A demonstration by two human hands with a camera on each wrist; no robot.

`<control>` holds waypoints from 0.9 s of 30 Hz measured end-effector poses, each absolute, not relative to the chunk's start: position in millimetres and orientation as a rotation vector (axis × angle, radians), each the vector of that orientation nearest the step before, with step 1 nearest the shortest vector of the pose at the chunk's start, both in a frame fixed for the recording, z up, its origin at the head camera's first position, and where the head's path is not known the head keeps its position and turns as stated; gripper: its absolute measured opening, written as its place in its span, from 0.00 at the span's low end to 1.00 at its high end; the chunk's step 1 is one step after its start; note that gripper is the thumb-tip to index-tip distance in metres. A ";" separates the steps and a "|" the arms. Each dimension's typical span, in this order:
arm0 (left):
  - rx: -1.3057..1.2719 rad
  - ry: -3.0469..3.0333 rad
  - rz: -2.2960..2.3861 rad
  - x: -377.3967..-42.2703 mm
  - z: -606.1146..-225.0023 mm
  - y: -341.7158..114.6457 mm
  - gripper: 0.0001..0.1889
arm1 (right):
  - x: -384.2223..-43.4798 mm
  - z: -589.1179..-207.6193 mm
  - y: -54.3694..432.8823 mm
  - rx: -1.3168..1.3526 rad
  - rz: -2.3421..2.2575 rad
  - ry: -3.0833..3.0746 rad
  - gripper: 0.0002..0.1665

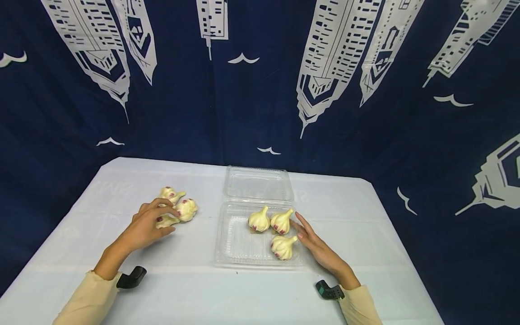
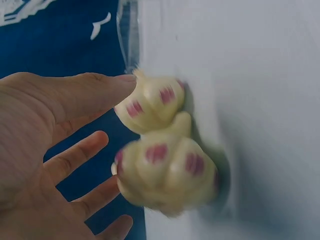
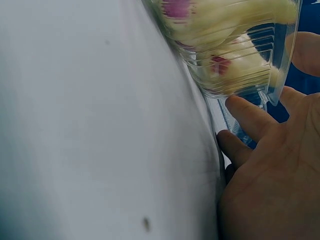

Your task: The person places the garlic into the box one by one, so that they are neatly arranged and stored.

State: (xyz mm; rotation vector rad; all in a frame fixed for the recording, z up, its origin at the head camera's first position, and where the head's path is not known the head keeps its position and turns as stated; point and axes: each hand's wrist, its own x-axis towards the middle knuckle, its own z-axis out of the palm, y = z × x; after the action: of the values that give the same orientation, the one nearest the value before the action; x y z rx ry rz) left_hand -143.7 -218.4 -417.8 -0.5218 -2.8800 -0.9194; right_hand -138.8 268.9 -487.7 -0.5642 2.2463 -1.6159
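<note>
On the left of the table my left hand (image 1: 144,228) reaches over three cream garlic bulbs with purple patches: a far one (image 1: 169,194), a right one (image 1: 188,210) and a near one (image 1: 164,221) partly hidden by the fingers. In the left wrist view the thumb and fingers are spread beside two bulbs, the closer garlic bulb (image 2: 167,172) being blurred. A clear plastic clamshell box (image 1: 227,255) holds three more garlic bulbs (image 1: 258,220) in its right half. Against the box's right side, my right hand (image 1: 321,250) rests with extended fingers, its fingertips (image 3: 237,105) at the clear wall.
The clamshell's lid (image 1: 258,184) lies folded back, away from me. A white cloth (image 1: 195,289) covers the table. Behind it hangs a dark blue curtain (image 1: 252,104) with white building prints. Each wrist wears a small black camera (image 1: 131,277).
</note>
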 end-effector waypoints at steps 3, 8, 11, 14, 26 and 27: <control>-0.502 -2.890 -0.959 -144.5 -422.5 -222.8 0.16 | -138.5 -486.6 268.9 -0.568 -1.620 2.246 0.37; -0.517 -2.891 -1.033 -146.2 -430.4 -228.2 0.17 | -137.9 -485.9 267.6 -0.580 -1.626 2.237 0.37; -0.535 -2.876 -1.066 -147.3 -432.4 -230.4 0.17 | -137.7 -486.9 268.0 -0.574 -1.627 2.239 0.37; -0.544 -2.847 -1.104 -146.6 -433.6 -232.4 0.16 | -137.3 -488.3 269.0 -0.573 -1.627 2.250 0.37; -0.420 -2.869 -1.116 -137.0 -438.2 -241.1 0.17 | -136.8 -485.9 267.2 -0.569 -1.615 2.256 0.37; -0.421 -2.867 -1.116 -136.1 -438.5 -241.7 0.17 | -136.6 -485.7 267.1 -0.568 -1.614 2.257 0.37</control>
State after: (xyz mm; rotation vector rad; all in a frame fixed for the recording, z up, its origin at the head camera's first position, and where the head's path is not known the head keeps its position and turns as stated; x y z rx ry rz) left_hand -136.1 -241.7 -438.5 -0.4209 -2.8670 -1.1157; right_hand -136.6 267.1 -485.7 -0.5677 2.2571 -1.6142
